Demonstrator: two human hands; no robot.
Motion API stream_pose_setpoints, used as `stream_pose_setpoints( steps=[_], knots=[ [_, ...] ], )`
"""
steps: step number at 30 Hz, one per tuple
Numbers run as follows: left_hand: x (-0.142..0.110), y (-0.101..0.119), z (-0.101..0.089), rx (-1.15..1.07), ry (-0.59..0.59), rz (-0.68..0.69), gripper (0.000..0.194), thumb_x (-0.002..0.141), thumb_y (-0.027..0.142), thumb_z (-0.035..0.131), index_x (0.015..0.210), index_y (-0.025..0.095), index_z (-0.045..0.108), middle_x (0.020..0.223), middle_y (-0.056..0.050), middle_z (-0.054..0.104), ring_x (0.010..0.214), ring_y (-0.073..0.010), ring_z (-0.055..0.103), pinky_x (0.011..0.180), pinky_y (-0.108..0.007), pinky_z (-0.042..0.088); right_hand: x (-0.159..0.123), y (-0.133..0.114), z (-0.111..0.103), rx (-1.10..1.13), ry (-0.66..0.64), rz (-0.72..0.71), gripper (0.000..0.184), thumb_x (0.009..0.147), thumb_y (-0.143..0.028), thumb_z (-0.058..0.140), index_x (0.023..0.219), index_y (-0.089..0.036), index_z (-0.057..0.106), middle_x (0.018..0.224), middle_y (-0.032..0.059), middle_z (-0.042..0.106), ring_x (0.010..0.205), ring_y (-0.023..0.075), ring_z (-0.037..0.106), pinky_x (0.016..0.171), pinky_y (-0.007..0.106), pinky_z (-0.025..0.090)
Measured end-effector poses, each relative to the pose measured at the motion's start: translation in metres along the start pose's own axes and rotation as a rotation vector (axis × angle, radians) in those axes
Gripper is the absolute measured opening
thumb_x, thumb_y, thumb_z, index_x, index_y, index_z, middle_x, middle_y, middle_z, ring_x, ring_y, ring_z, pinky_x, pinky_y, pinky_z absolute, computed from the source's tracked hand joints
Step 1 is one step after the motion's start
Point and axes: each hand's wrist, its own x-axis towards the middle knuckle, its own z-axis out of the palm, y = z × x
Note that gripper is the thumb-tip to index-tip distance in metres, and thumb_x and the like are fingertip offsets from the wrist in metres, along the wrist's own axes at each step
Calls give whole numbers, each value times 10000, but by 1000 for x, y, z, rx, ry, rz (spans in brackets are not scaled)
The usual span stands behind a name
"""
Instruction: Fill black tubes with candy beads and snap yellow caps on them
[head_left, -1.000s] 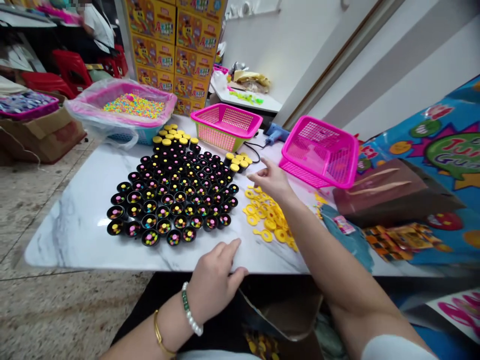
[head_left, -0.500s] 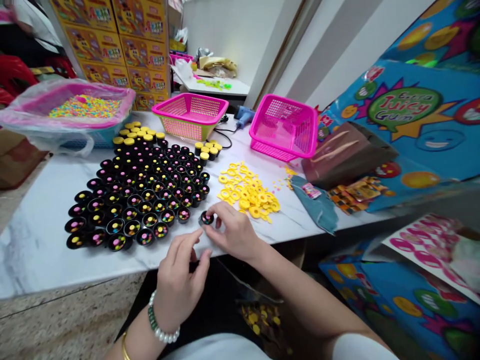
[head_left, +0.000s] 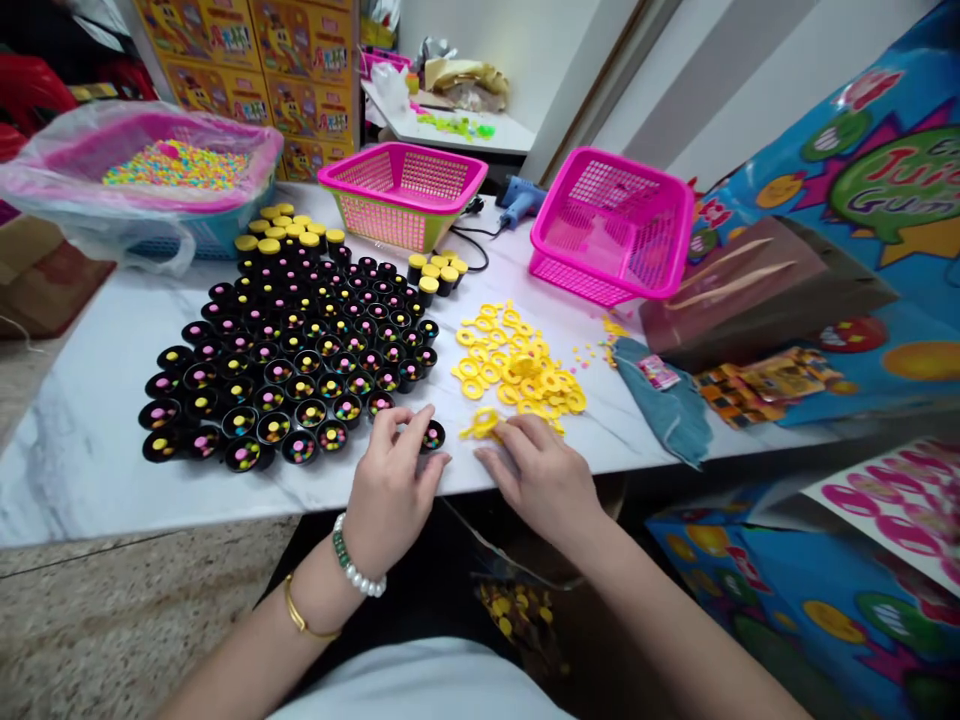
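The left hand (head_left: 391, 492) has its grip partly open around a lone black cup (head_left: 433, 437) on the counter (head_left: 360, 495), index finger and thumb to either side of it, though whether they clasp it I cannot tell. The right hand (head_left: 546, 482) has a half-curled grip, its fingertips at a yellow ring piece (head_left: 484, 423) near the yellow pile (head_left: 525, 372), the thumb lower and apart; a firm hold cannot be made out.
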Motion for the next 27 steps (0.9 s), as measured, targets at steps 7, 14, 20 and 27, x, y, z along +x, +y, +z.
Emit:
stream_pose_setpoints(
  steps=[7, 14, 20, 27],
  knots=[
    [-2, -1, 0, -67, -13, 4, 338, 864, 162, 624, 1198, 143, 572, 1026, -81, 578, 940, -173, 631, 798, -271, 568, -10, -15, -14, 208, -64, -288, 452, 878, -357, 640, 1237, -88, 581, 1043, 165, 658, 917, 261, 616, 784, 407, 564],
    [-4, 0, 2, -57, -79, -84, 301, 829, 147, 664, 1112, 175, 564, 1007, -54, 613, 903, -173, 638, 772, -275, 555, -9, -27, -11, 498, -55, -276, 249, 906, -88, 526, 1115, -185, 620, 926, 73, 684, 826, 162, 639, 734, 289, 557],
    [-4, -3, -1, -39, -22, 0, 318, 870, 100, 585, 1183, 141, 546, 1089, -101, 657, 1008, -192, 643, 893, -315, 548, 23, -7, 0, 569, -37, -135, 109, 888, -167, 557, 894, -187, 665, 793, 41, 671, 707, 131, 630, 661, 249, 522],
    [-4, -2, -1, -47, -121, -16, 380, 843, 166, 664, 1207, 142, 558, 1049, -84, 672, 940, -188, 656, 824, -302, 558, 33, -5, -15, 1068, -80, 590, 226, 759, -375, 732, 853, -187, 649, 653, 5, 635, 486, 117, 549, 399, 216, 407]
  ],
)
